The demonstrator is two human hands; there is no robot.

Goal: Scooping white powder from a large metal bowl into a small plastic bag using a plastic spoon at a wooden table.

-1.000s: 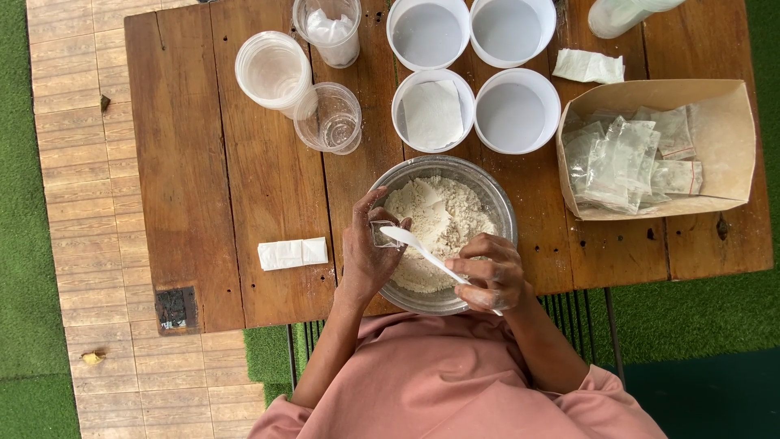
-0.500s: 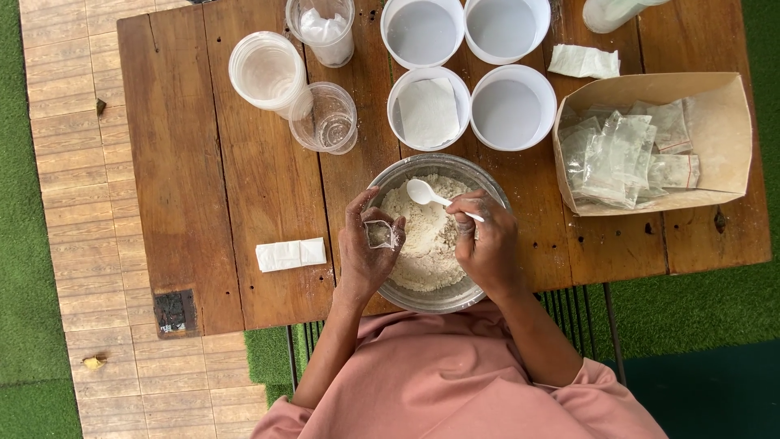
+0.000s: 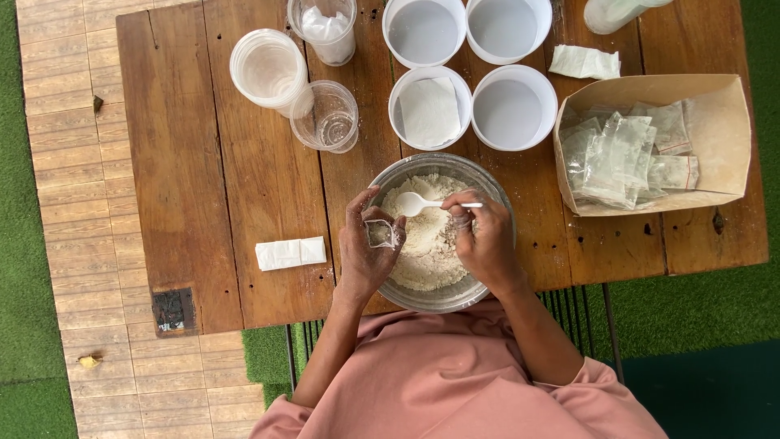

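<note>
Overhead view. The left hand [image 3: 367, 248] pinches a small clear plastic bag [image 3: 380, 234] over the 9 o'clock side of a metal bowl [image 3: 487, 183] of white flour [image 3: 426, 244], which sits at the 6 o'clock edge of the wooden table [image 3: 203, 187]. The right hand [image 3: 486, 240] grips the handle of a white plastic spoon [image 3: 416, 203], its scoop over the flour near 12 o'clock. At 12 o'clock of the bowl stand four white bowls [image 3: 513, 110]; at 3 o'clock, a cardboard tray [image 3: 723, 122] of clear bags; at 10 o'clock, clear plastic cups [image 3: 329, 118].
</note>
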